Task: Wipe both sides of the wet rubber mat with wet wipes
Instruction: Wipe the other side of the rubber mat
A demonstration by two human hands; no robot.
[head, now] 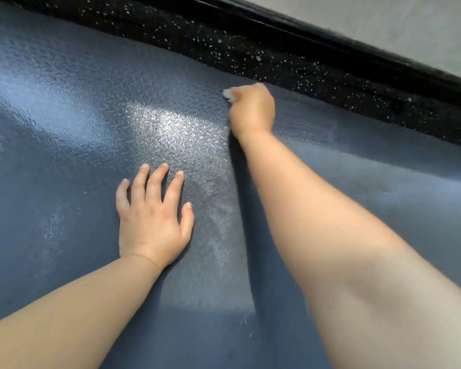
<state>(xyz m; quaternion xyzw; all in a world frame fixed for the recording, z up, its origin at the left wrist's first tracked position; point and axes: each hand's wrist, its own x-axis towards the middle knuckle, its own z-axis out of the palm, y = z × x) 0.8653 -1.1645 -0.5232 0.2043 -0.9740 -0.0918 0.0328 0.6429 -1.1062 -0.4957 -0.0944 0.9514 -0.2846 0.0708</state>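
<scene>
Rubber mat (64,129) lies flat on the speckled floor (250,49). Left hand (152,217), fingers spread, presses it; right hand (252,110) clutches a wet wipe (228,94) near its far edge. Underside probably remains.

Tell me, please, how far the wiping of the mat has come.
Looks done: the mat shines wet in the middle, likely already wiped. In hand: the right hand grips a wipe at the far edge, while the left hand presses flat on the mat. Left: the duller near part, and probably the other side, which is hidden.
</scene>
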